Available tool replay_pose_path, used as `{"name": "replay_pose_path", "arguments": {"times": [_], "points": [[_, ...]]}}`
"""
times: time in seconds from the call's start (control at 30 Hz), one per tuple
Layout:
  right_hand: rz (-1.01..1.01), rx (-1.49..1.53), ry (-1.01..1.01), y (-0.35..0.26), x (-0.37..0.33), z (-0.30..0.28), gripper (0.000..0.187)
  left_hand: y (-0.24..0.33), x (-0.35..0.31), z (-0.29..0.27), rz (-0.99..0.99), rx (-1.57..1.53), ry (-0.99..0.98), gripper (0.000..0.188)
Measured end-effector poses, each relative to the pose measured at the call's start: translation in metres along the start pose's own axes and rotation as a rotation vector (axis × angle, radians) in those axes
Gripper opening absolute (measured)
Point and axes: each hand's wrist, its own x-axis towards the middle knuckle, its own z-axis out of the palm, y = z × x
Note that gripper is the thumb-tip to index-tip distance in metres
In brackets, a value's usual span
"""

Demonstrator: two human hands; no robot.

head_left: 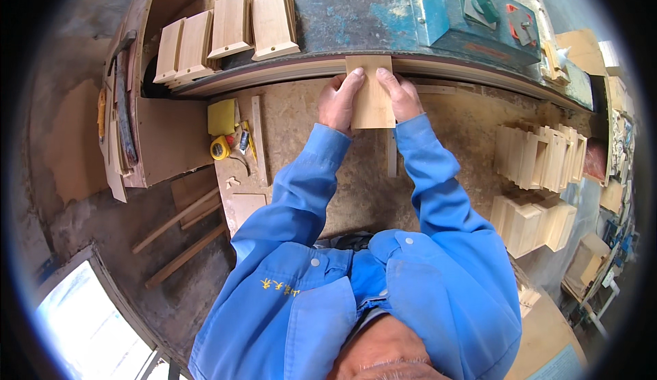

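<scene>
Both my hands grip a flat, pale wooden board (373,99) by its two long sides. My left hand (337,101) is closed on its left edge with the thumb on top. On the right edge my right hand (402,97) holds it the same way, thumb also on the face. The board's far end rests at the long sanding belt (287,79) that runs along the front of the blue-green machine (356,24). My fingers beneath the board are hidden.
Stacks of bevelled wooden pieces (230,27) stand on the machine's left end. More wooden pieces (540,157) are piled right of the worktable (301,127). A yellow tape measure (220,148) and a yellow sanding pad (222,118) lie at left. A switch box (482,17) sits at the back right.
</scene>
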Motion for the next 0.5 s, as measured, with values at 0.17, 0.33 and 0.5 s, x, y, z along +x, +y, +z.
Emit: {"name": "replay_pose_path", "arguments": {"times": [0.17,0.33,0.5], "points": [[0.021,0.008,0.028,-0.006,-0.003,0.010,0.052,-0.004,0.007,-0.002,0.013,-0.018,0.028,0.047],[0.046,-0.037,0.052,-0.013,-0.005,0.008,0.052,-0.003,0.003,0.002,0.017,-0.038,0.054,0.044],[-0.009,-0.035,0.066,-0.017,-0.005,0.010,0.051,-0.007,0.003,0.005,0.032,-0.006,0.097,0.042]]}}
